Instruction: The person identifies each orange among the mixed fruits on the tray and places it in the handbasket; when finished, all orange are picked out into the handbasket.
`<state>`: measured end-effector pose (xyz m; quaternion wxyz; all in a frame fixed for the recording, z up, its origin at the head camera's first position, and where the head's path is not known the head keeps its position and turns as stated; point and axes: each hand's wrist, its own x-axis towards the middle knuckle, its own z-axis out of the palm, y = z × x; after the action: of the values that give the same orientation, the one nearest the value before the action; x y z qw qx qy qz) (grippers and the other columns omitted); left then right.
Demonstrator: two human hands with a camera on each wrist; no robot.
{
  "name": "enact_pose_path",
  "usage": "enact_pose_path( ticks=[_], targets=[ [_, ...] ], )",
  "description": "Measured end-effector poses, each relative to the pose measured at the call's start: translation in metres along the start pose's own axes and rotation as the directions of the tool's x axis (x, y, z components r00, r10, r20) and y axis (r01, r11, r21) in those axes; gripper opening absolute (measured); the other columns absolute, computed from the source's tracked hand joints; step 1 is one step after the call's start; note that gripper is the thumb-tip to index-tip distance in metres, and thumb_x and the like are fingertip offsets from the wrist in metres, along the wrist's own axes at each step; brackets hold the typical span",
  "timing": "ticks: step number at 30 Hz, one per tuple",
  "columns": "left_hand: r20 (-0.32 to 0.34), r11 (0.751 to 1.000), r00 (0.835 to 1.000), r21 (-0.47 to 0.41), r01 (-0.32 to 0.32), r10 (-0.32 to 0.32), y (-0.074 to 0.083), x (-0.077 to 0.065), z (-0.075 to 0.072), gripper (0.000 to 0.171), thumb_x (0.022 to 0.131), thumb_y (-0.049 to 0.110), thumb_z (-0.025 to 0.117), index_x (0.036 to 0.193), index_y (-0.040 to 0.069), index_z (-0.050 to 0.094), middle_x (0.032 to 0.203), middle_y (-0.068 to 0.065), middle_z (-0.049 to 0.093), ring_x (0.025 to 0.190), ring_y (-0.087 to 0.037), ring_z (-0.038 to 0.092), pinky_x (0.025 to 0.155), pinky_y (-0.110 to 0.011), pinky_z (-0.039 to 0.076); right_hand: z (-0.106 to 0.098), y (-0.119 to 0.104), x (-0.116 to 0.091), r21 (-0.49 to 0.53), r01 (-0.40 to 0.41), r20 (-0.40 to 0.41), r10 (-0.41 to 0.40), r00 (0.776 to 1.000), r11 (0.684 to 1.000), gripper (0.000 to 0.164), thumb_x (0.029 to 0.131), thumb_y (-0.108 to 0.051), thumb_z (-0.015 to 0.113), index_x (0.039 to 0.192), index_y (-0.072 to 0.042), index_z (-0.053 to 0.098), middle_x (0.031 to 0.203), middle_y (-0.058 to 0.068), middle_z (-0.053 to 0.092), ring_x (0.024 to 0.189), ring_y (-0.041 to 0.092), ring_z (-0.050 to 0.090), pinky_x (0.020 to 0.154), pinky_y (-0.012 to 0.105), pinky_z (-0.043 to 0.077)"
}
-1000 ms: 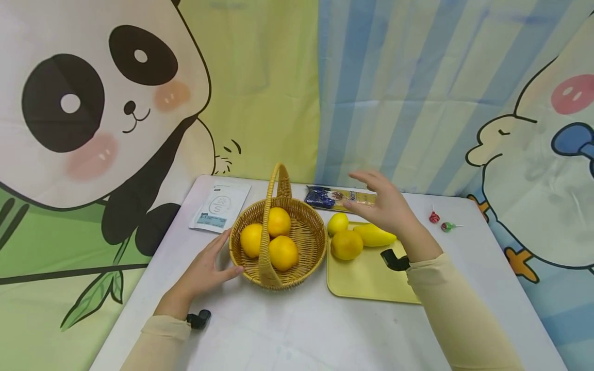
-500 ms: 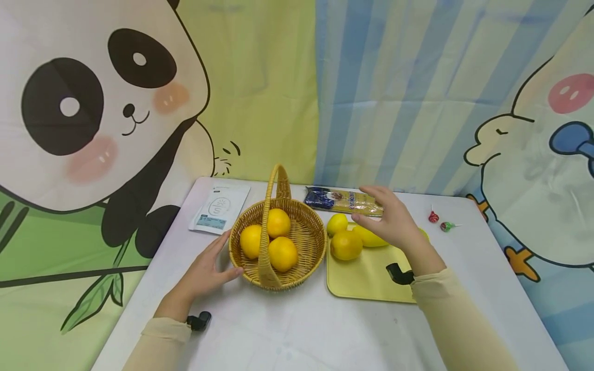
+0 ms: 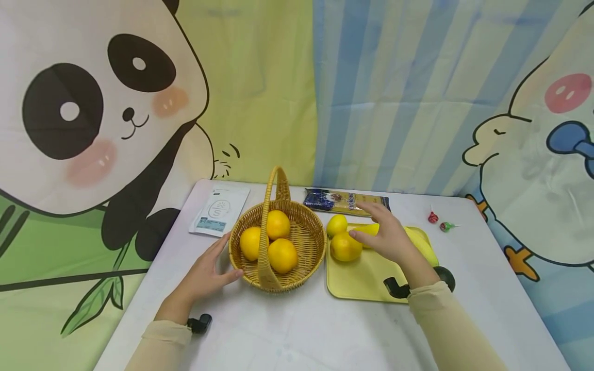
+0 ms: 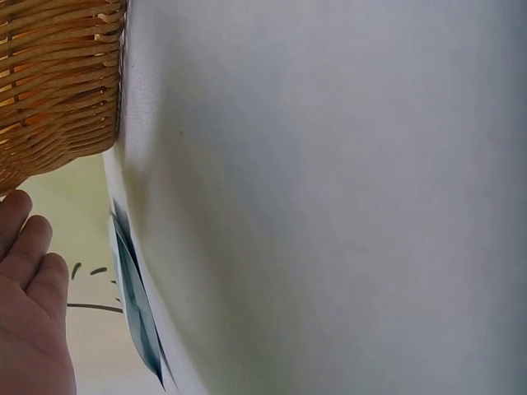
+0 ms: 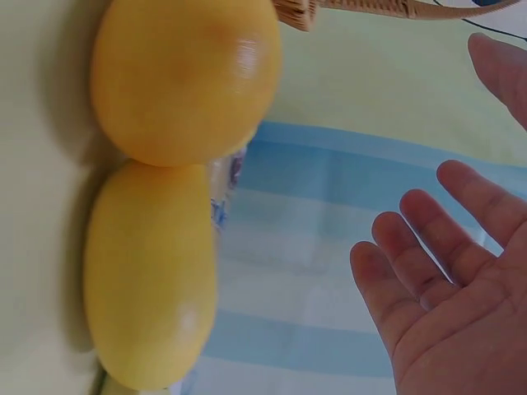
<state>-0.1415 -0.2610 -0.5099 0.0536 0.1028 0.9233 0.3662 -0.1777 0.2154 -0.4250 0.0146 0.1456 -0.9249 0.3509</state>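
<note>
My left hand (image 3: 201, 281) rests at the left side of the wicker basket (image 3: 306, 257), fingers spread along its wall and thumb at the front rim. Three oranges (image 3: 283, 255) lie in the basket, beneath its tall handle. My right hand (image 3: 387, 237) hovers over the yellow tray (image 3: 366, 281), fingers spread and holding nothing. Nearest to it are an orange-yellow round fruit (image 3: 346, 247) and a long yellow mango-like fruit (image 5: 152, 271), partly hidden by the hand in the head view. A lemon (image 3: 336, 225) sits at the tray's back left corner.
A yellow banana-like fruit (image 3: 422, 245) and a dark round object (image 3: 445, 277) show at the tray's right side, partly behind my wrist. Along the back lie a white pouch (image 3: 220, 210) and a blue-gold packet (image 3: 334, 201). Two lollipops (image 3: 433, 217) are at the right.
My right hand has shifted slightly right, then come down and nearer over the tray's fruit. The banana-like fruit and dark object now show beside the right wrist. My left hand stays at the basket.
</note>
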Motion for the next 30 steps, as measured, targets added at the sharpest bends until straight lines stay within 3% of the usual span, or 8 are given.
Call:
enact_pose_path(
  ticks=[8,20,30],
  targets=[
    [-0.009,1.000,1.000,0.005,-0.020,0.020,-0.003,0.000,0.000,0.112,0.083,0.060,0.082,0.169,0.023,0.020,0.175,-0.011,0.025,0.159,-0.044,0.026,0.125,-0.072,0.025,0.016,0.009,-0.009,-0.024,-0.015,0.034,0.015,0.999,1.000,0.085,0.088,-0.052,0.081,0.158,-0.019,0.046,0.167,0.012,0.039,0.151,0.041,0.040,0.115,0.063,0.047],
    [-0.009,1.000,1.000,-0.002,-0.026,0.026,-0.002,0.000,0.000,0.111,0.084,0.058,0.083,0.169,0.022,0.020,0.175,-0.012,0.024,0.159,-0.044,0.026,0.125,-0.072,0.026,0.037,0.019,-0.015,-0.020,-0.009,0.014,0.009,1.000,1.000,0.081,0.084,-0.043,0.088,0.152,-0.015,0.054,0.160,0.011,0.048,0.144,0.040,0.049,0.114,0.064,0.047],
    [-0.005,1.000,1.000,-0.005,-0.013,0.013,-0.003,0.000,0.000,0.111,0.084,0.058,0.082,0.169,0.025,0.019,0.175,-0.010,0.023,0.159,-0.045,0.025,0.124,-0.073,0.025,0.047,0.022,-0.018,-0.022,-0.005,0.048,0.007,0.999,1.000,0.083,0.083,-0.041,0.089,0.152,-0.013,0.054,0.158,0.010,0.051,0.143,0.038,0.052,0.118,0.061,0.045]
  ],
)
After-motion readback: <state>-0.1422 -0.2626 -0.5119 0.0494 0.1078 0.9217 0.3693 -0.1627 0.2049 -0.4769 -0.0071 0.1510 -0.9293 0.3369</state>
